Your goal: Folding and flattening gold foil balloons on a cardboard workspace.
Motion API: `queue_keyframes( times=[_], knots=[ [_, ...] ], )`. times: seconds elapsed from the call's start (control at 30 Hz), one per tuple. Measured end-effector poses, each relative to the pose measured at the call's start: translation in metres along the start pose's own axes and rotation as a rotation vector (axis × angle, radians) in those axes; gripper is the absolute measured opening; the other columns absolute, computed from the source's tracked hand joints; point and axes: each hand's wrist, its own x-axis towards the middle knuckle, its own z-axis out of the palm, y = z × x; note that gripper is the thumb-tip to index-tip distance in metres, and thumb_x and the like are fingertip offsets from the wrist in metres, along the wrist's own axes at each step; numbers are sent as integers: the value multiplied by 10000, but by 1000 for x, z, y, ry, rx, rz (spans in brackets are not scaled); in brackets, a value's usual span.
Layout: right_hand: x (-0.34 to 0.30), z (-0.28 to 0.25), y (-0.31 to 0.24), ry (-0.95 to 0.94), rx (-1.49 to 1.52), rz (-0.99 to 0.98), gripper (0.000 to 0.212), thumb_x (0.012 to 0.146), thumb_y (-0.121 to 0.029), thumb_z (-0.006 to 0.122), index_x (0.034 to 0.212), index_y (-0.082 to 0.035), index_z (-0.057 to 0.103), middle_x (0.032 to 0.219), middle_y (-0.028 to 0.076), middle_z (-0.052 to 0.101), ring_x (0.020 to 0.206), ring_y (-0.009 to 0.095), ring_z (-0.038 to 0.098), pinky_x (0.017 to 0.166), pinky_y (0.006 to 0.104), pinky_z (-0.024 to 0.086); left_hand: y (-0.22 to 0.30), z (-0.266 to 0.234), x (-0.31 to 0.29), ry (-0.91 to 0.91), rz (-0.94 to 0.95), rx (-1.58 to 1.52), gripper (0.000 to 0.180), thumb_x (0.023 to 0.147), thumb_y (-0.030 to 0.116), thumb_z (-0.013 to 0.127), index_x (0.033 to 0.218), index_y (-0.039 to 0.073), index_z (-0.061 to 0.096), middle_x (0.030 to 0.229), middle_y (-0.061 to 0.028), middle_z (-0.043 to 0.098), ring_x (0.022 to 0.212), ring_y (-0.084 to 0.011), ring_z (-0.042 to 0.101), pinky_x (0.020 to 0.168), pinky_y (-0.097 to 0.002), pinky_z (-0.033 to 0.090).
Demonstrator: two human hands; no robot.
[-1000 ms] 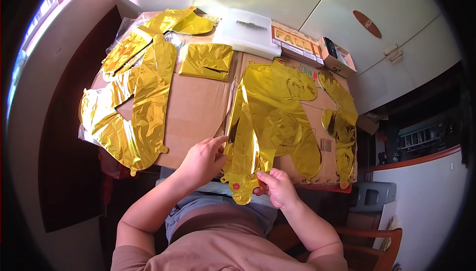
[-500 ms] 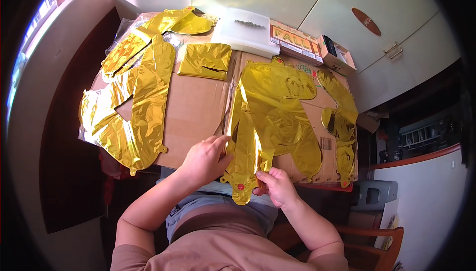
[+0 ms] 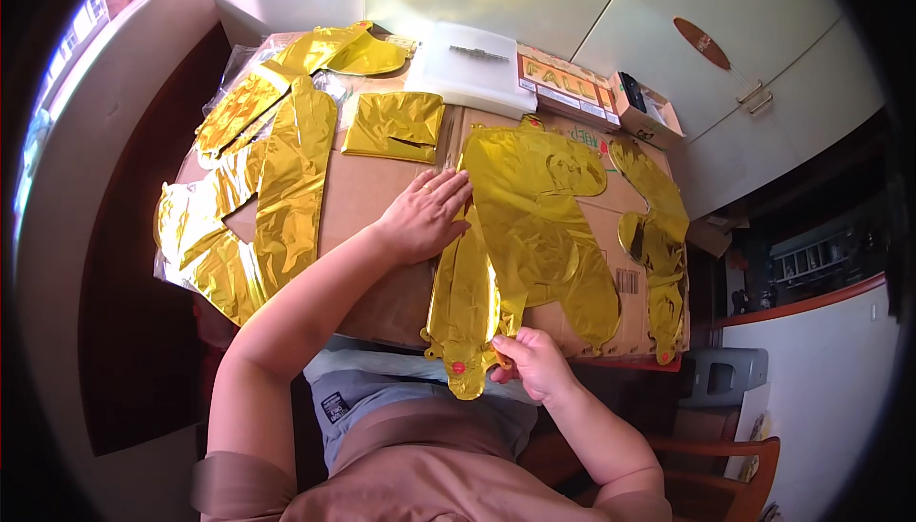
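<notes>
A flat gold foil balloon [image 3: 534, 226] lies across the cardboard, its narrow tail with a red dot hanging over the near edge. My left hand [image 3: 426, 217] rests with fingers stretched out, the fingertips on the balloon's upper left edge. Near the tail, my right hand [image 3: 532, 365] pinches the balloon's lower right rim between thumb and fingers. Left of my forearm lies a large gold foil balloon [image 3: 291, 178] with an angular gap in it. Behind my left hand is a folded gold foil balloon [image 3: 393, 126].
Cardboard [image 3: 377, 178] covers the tabletop. Another gold foil balloon [image 3: 658, 236] lies along the right side, and more gold foil [image 3: 353, 50] at the back left. A white plastic case [image 3: 472, 69], a printed box [image 3: 569, 89] and a small open box [image 3: 649, 107] line the back.
My left hand has moved up and away from me along the balloon's left edge, its fingers now flatter. My right hand keeps its pinch near the tail.
</notes>
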Motion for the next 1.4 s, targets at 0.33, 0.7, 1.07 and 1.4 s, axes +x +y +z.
queue_keyframes(
  times=[0.33,0.7,1.07,1.4],
  knots=[
    [3,-5,5,-38,13,-6,237,998,-210,610,1055,13,668,854,43,671,614,118,653,558,245,568,1,3,4,-39,108,133,720,956,452,567,1479,-16,405,1556,-189,390,1460,-320,344,1201,-494,242],
    [-7,-7,-7,-94,-70,56,287,1000,-257,621,1070,15,679,895,83,716,648,135,684,567,244,560,2,7,5,-42,100,119,744,959,506,530,1476,-18,414,1539,-201,409,1440,-320,380,1192,-491,260],
    [96,-7,-204,200,-1134,-706,213,943,-203,660,1046,-26,721,871,86,724,787,165,672,746,323,538,-3,6,5,-74,83,115,747,973,521,479,1489,-13,397,1546,-209,393,1463,-325,338,1209,-511,213],
    [245,-17,-192,235,-1541,-1109,332,944,-166,562,1251,-103,671,1363,113,602,1289,321,510,1101,437,397,1,7,5,-45,72,78,768,951,530,506,1487,-11,404,1548,-182,405,1463,-312,342,1210,-497,209]
  ],
)
